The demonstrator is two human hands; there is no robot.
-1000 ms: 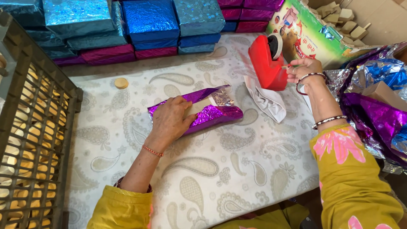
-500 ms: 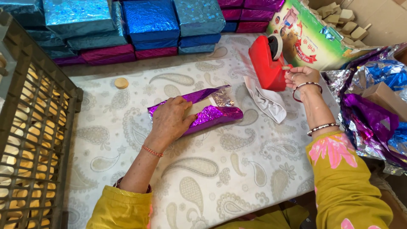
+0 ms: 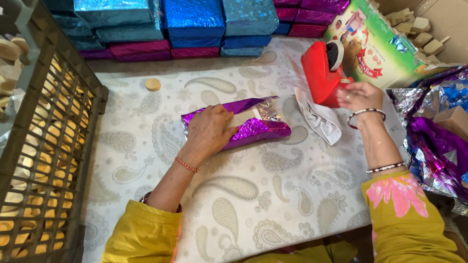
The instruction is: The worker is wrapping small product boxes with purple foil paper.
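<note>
The left hand (image 3: 210, 130) lies flat, palm down, fingers spread and pressing on a box (image 3: 239, 124) half wrapped in purple foil, which sits near the middle of the table cover (image 3: 243, 195), a white sheet printed with grey paisley shapes. The foil is folded over the near long side of the box; the far flap lies open, showing its silver inner face. The right hand (image 3: 358, 96) is at the red tape dispenser (image 3: 321, 73), fingers pinched at its front edge; whether tape is actually between the fingertips cannot be told. The dispenser stands just beyond a crumpled white cloth (image 3: 319, 119), to the right of the box. Along the far edge of the table, wrapped boxes (image 3: 195, 22) in blue, teal and pink foil are stacked in rows. A small round wooden disc (image 3: 153, 84) lies alone on the cover, well apart from the box. At the left edge stands a dark plastic crate (image 3: 39, 160) filled with pale round pieces. Loose purple and blue foil sheets (image 3: 438, 141) are heaped at the right.
</note>
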